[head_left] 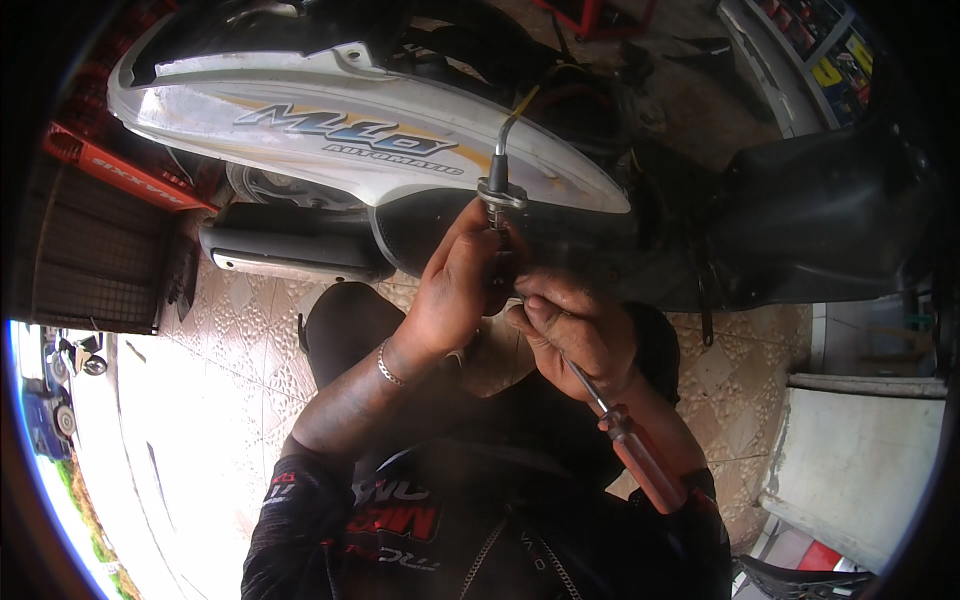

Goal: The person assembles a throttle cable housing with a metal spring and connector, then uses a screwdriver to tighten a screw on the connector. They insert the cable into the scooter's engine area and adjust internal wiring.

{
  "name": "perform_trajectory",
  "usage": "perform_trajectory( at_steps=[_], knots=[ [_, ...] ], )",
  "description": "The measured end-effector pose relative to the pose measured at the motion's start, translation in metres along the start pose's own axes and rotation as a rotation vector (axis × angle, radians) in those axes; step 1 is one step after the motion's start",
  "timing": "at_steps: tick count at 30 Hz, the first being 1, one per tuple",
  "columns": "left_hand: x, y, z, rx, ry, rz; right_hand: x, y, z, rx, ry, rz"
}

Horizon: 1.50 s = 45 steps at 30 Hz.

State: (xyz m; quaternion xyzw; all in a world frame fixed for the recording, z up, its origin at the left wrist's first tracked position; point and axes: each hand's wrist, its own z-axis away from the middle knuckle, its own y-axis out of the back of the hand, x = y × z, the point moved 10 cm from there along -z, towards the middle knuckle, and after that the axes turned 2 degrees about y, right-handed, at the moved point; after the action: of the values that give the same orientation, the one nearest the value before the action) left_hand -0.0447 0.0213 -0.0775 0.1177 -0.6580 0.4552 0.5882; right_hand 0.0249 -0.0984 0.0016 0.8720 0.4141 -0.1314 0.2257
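Note:
My left hand (458,285) grips a small metal fitting (501,197) with a flange and spring, upright between thumb and fingers. A bent metal tube (504,130) with a yellow end rises from its top through a black boot. My right hand (568,328), just right of and below it, has its fingers curled round the shaft of a screwdriver (644,460) with a translucent red handle, which lies back along my forearm. The screwdriver's tip is hidden by my fingers near the fitting's lower part. Behind both hands is a scooter's white side panel (200,125).
The scooter's black footboard (285,240) and long black body (800,220) run across the upper middle. A red rack (125,175) is at left, a shelf unit (800,50) at upper right, a pale cabinet (855,450) at lower right. My knees bend over the patterned tile floor (250,340).

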Motion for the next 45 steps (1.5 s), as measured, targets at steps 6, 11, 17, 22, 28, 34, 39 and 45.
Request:
perform_trajectory(
  at_steps=[6,11,17,22,28,34,39,45],
  knots=[
    [0.008,-0.002,-0.001,-0.029,-0.058,-0.054,-0.01,-0.014,0.005,-0.111,0.088,0.128],
    [0.009,0.001,-0.001,-0.017,-0.08,-0.114,0.003,-0.007,-0.005,-0.04,-0.056,0.047],
    [0.004,0.009,-0.005,0.034,-0.065,-0.202,0.023,-0.003,-0.018,-0.067,-0.228,-0.04],
    [-0.006,0.012,-0.005,0.054,0.005,-0.206,0.039,-0.003,-0.017,-0.069,-0.318,-0.155],
    [-0.007,0.012,-0.006,0.063,0.007,-0.201,0.051,-0.002,-0.016,-0.085,-0.381,-0.261],
    [0.0,0.003,-0.004,-0.004,-0.01,-0.075,0.021,0.007,-0.011,-0.001,-0.134,-0.121],
    [0.006,-0.006,-0.003,-0.019,-0.007,-0.129,0.018,-0.008,0.004,-0.097,-0.182,-0.206],
    [0.014,0.001,-0.001,0.004,-0.05,-0.154,0.004,-0.007,-0.011,-0.031,-0.036,0.029]
  ],
)
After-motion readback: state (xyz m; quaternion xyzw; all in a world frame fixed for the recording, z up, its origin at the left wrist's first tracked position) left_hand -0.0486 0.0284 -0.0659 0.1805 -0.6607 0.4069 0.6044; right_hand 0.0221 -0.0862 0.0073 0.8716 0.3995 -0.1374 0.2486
